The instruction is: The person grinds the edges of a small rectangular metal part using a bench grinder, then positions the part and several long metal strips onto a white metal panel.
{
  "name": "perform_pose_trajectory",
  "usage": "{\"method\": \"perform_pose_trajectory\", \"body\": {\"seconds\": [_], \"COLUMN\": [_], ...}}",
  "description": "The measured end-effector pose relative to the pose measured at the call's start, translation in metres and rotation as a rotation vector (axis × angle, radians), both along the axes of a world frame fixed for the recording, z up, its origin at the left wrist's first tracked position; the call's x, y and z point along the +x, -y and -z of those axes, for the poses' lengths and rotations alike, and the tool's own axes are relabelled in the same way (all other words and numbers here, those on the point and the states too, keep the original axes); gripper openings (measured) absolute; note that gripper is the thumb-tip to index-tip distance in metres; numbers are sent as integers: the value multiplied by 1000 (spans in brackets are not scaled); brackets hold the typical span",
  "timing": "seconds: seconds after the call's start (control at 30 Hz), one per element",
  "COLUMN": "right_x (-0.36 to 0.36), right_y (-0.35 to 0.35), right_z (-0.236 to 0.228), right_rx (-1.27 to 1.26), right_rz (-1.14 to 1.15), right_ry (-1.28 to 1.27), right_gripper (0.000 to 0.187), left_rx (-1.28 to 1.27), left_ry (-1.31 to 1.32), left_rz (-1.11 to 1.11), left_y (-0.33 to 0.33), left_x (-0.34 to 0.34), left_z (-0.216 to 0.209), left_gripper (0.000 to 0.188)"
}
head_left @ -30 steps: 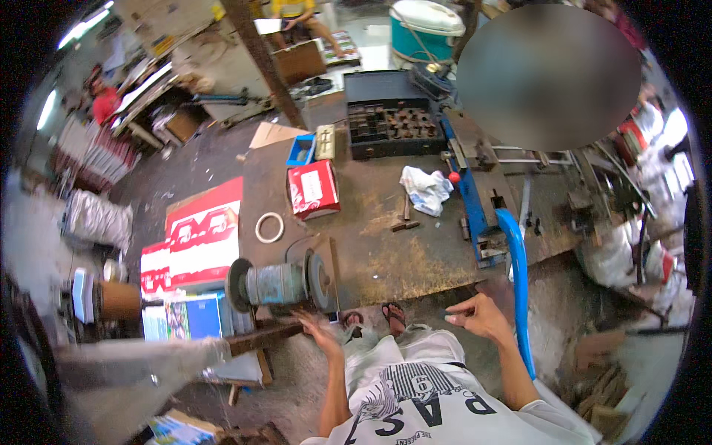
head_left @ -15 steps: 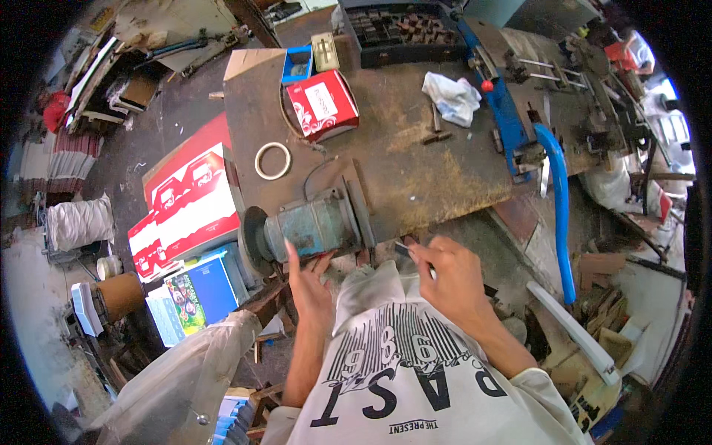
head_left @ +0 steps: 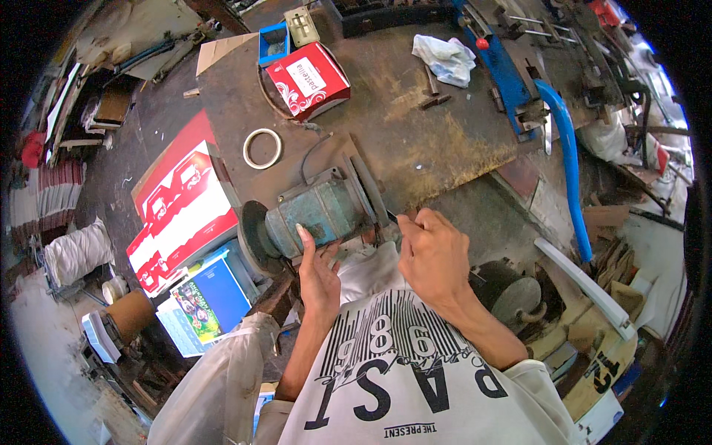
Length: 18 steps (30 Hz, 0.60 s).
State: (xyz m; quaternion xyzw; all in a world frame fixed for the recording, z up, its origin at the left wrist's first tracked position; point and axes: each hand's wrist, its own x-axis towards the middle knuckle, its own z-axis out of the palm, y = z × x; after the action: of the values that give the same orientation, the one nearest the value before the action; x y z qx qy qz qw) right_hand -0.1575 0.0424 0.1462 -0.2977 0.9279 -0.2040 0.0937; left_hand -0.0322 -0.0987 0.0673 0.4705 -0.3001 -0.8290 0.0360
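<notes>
A worn green bench grinder [head_left: 315, 213] stands at the near edge of the worktable, with a round wheel [head_left: 256, 233] at its left end and a flat disc [head_left: 366, 184] at its right. My left hand [head_left: 319, 278] rests against the near side of the motor housing, thumb raised along it and fingers apart, partly hidden underneath. Close to the right-hand disc, my right hand [head_left: 434, 252] is closed around a small dark metal piece [head_left: 392, 217]. Only the tip of that piece shows, near the disc's edge; whether it touches cannot be made out.
On the worktable [head_left: 400, 141] lie a tape roll [head_left: 262, 149], a red box [head_left: 308, 80], a hammer [head_left: 433, 93] and a white cloth [head_left: 445, 59]. A red and white carton [head_left: 185, 204] and booklets [head_left: 204, 300] sit left. A blue curved tube [head_left: 568, 170] hangs at the right.
My right hand has moved left and up, bringing the metal piece to the right-hand disc. My left hand stays against the motor housing. The view has shifted slightly.
</notes>
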Motion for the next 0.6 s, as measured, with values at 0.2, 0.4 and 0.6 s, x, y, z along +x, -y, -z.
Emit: {"method": "perform_pose_trajectory", "body": {"seconds": [0.2, 0.4, 0.6], "right_x": [5, 9, -8], "right_y": [3, -2, -41], "right_z": [1, 8, -19], "right_rx": [61, 136, -185], "right_rz": [-35, -117, -127], "right_ry": [34, 77, 107], "right_gripper": [27, 31, 31], "left_rx": [-16, -31, 24], "left_ry": [-8, 46, 33], "left_rz": [19, -99, -57], "left_y": [-1, -8, -1], "left_x": [0, -9, 4], "left_z": [2, -2, 8], "left_gripper": [109, 86, 96]}}
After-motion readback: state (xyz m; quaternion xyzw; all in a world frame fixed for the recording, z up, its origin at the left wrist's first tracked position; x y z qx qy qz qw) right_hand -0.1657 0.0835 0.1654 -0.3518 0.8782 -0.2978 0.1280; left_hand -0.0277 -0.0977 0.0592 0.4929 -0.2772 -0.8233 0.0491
